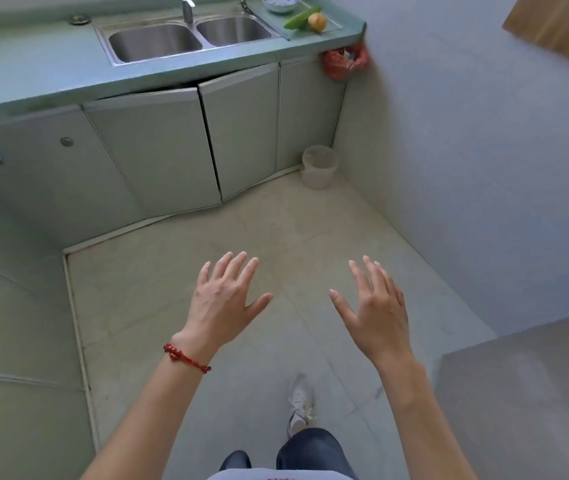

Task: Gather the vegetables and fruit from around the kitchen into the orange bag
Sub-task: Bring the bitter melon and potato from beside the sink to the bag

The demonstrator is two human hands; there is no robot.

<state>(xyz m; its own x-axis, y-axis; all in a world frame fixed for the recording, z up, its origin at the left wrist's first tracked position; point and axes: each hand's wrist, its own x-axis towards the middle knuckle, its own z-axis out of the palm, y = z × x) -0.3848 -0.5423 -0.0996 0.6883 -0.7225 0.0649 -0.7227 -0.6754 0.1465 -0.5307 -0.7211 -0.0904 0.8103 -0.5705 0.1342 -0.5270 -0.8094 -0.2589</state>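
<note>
Counter far off; orange bag blurry, contents unclear, both hands empty.

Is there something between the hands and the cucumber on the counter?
Nothing visible: both the left hand and right hand are empty over bare floor, and the cucumber lies uncovered beside the sink.

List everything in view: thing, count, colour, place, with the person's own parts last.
cucumber: one, green, on the board right of the sink
onion: one, yellow, touching the cucumber
orange bag: one, hanging at the counter's right corner
bowl: one, white and blue, behind the cucumber
sink: one double basin, steel, in the counter
bucket: one, pale, floor corner
shoe: one, white, on the floor
left hand: open, holding nothing, red bracelet at the wrist
right hand: open, holding nothing
</note>
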